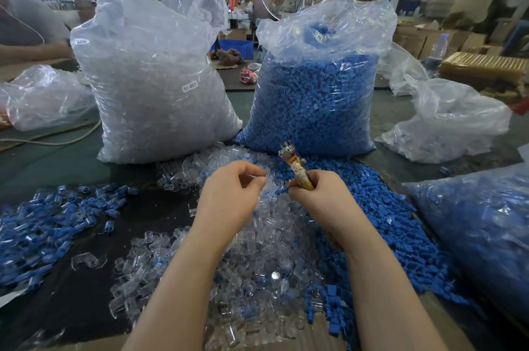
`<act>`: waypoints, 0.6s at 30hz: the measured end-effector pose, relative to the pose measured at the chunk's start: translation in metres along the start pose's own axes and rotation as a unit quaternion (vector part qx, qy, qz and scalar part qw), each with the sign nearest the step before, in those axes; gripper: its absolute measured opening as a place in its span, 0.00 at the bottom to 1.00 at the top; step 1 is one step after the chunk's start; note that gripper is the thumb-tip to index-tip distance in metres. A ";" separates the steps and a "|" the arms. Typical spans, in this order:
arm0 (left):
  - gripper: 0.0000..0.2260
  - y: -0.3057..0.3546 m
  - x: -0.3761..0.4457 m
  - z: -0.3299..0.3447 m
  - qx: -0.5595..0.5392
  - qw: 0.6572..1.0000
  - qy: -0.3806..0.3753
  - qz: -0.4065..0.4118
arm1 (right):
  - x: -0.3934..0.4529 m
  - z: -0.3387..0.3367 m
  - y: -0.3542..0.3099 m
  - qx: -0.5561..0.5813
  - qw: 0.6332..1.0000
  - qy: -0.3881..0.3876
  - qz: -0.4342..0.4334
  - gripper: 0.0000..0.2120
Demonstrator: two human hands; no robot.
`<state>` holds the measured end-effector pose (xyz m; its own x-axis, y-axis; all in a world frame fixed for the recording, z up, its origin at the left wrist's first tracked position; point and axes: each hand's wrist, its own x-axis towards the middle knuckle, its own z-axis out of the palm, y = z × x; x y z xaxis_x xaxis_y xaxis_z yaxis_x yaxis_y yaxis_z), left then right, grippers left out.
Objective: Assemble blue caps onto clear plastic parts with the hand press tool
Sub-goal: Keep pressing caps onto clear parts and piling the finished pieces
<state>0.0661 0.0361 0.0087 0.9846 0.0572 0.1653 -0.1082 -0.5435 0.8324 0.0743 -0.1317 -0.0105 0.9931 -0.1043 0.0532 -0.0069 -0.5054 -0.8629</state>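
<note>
1. loose clear plastic parts (266, 259) lie heaped under both wrists, blue caps (380, 216) just right of the fingers.
2. left hand (229, 196) pinches one clear part at its fingertips.
3. right hand (320, 196) grips the hand press tool (293, 163), head upright; seat the part squarely before squeezing.

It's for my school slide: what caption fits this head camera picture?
Left hand pinches a clear plastic part while right hand grips the hand press tool, amid loose blue caps.
</note>
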 end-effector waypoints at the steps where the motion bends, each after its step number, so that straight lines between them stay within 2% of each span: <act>1: 0.03 0.000 0.000 0.000 -0.012 1.000 0.003 -0.004 | 0.000 0.000 0.000 0.001 1.000 -0.001 -0.001 0.10; 7: 0.04 -0.001 0.000 0.001 -0.045 0.998 0.030 0.012 | -0.001 0.000 -0.002 0.000 1.000 -0.006 -0.008 0.10; 11: 0.04 -0.001 0.001 0.002 -0.048 0.998 0.020 0.030 | -0.003 0.002 -0.004 0.016 1.000 -0.010 -0.011 0.10; 18: 0.08 0.001 0.004 0.004 -0.093 0.996 0.016 0.003 | -0.004 0.005 -0.006 0.009 0.999 -0.034 -0.012 0.11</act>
<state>0.0708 0.0328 0.0079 0.9792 0.0829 0.1849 -0.1406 -0.3794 0.9145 0.0710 -0.1243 -0.0077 0.9987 -0.0330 0.0396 0.0183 -0.4920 -0.8704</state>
